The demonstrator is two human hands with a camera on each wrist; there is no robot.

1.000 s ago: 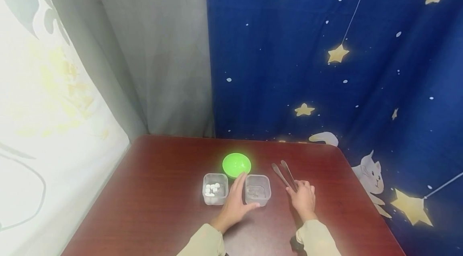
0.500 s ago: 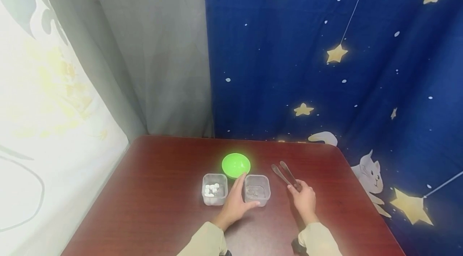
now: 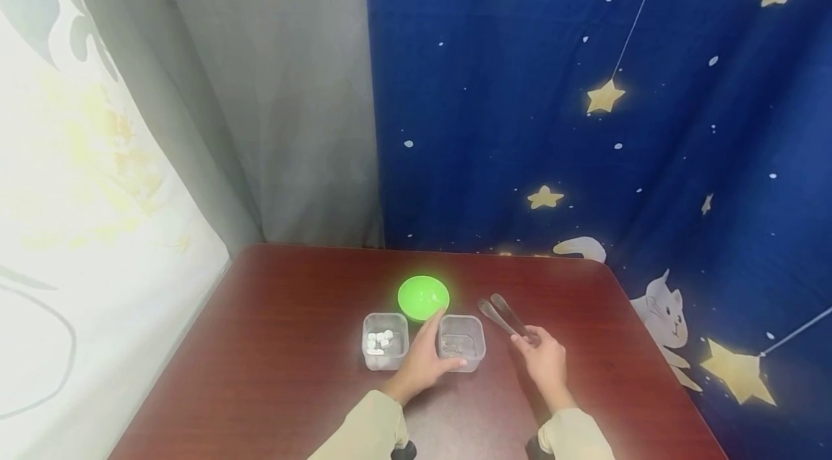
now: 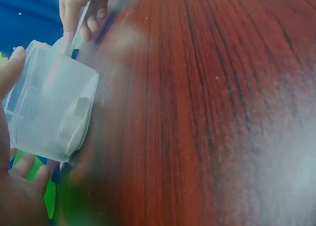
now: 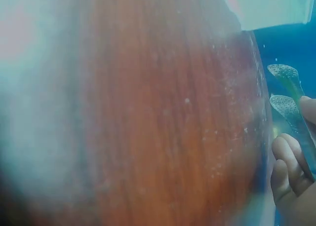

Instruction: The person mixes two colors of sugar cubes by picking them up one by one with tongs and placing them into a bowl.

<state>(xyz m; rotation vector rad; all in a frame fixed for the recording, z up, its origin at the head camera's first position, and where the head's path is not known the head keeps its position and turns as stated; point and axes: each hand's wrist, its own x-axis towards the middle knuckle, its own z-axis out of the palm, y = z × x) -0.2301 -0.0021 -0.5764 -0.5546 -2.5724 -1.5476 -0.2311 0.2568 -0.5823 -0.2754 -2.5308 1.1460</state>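
In the head view, my left hand (image 3: 422,360) lies around a clear plastic container (image 3: 473,344), thumb along its near side and fingers along its left. The left wrist view shows the container (image 4: 59,95) between thumb and fingers; something small and pale shows at its bottom, too blurred to name. My right hand (image 3: 544,362) grips metal tongs (image 3: 495,314) to the right of that container. Their two perforated tips (image 5: 284,103) stand apart with nothing between them. A second clear container (image 3: 399,360) on the left holds several small white cubes (image 3: 380,339).
A bright green bowl (image 3: 422,297) stands behind the two containers, close to the fingertips of my left hand. All of it sits on a dark red wooden table (image 3: 292,344). Grey and blue star-patterned curtains (image 3: 494,120) hang beyond the table's far edge.
My right hand has lifted the tongs slightly and swung their tips left, closer to the right-hand container. The left hand stays at that container with hardly any movement.
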